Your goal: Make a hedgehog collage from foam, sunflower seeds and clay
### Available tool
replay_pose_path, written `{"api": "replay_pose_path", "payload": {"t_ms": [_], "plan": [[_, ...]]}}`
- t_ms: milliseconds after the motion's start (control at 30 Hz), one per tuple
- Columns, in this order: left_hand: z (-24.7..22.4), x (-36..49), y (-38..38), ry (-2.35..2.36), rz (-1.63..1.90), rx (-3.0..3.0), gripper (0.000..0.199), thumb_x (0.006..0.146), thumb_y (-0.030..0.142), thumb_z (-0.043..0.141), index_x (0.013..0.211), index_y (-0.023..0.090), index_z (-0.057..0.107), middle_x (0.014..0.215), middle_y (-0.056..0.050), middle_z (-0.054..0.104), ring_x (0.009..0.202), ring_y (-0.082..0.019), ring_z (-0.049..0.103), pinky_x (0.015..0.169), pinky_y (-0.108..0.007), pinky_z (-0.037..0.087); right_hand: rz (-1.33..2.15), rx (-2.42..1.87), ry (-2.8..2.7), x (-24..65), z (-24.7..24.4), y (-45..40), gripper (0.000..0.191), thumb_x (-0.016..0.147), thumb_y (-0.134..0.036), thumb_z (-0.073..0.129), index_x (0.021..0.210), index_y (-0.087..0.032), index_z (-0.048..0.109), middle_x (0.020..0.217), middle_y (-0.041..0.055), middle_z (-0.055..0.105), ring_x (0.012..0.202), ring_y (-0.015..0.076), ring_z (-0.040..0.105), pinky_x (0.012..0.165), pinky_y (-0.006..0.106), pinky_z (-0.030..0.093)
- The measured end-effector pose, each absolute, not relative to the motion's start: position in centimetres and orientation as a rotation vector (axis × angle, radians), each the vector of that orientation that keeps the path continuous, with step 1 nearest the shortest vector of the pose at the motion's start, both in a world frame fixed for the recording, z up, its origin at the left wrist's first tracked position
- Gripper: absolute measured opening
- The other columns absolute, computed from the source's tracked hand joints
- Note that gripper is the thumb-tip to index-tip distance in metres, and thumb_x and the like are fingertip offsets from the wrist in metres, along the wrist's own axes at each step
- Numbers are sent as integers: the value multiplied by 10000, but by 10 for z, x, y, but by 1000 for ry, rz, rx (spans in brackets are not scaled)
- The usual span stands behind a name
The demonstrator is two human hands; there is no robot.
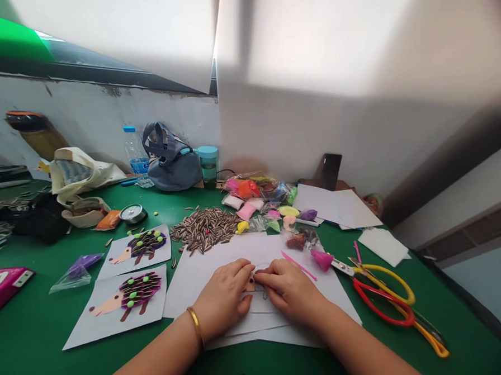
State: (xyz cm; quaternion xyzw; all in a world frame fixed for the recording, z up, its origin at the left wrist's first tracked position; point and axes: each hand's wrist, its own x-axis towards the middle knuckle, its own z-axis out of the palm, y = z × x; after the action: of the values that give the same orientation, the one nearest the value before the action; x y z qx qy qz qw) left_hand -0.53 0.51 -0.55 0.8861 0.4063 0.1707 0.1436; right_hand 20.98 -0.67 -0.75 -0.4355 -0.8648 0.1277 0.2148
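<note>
On a stack of white paper [188, 286], my left hand [225, 294] bends its fingers round a small piece of peach clay [250, 286] with a dark dot on it. My right hand [287, 289] is closed in a pinch against the clay's right side; what lies between those fingertips is hidden. Faint drawn lines show on the sheet around the fingers. Just beyond my right hand lies a thin pink clay strip [299, 265]. To the left are two hedgehog pictures, a nearer one [109, 304] and a farther one [122, 256], with seed spines and green balls.
Behind the paper lies a heap of striped sunflower seeds [206, 229], beside bagged coloured clay [246, 190]. Scissors [382, 292] with red and yellow handles lie at right. A purple clay bag [80, 269], tape tin [133, 214], blue bag [174, 166] and phone [331, 171] stand around.
</note>
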Motion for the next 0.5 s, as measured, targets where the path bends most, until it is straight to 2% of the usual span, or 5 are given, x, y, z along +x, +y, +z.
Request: {"api": "replay_pose_path", "payload": {"t_ms": [500], "plan": [[-3,-5,5,1182,463,2547,565,748,120,595,1305,155,508,1365,-129,533,1255,-280,505,1067,-456,429,377,-1265,-2381,208,-9,-5,347,883,-134,525,1168,-274,665,942,56,587,870,188,539,790,317,432]]}}
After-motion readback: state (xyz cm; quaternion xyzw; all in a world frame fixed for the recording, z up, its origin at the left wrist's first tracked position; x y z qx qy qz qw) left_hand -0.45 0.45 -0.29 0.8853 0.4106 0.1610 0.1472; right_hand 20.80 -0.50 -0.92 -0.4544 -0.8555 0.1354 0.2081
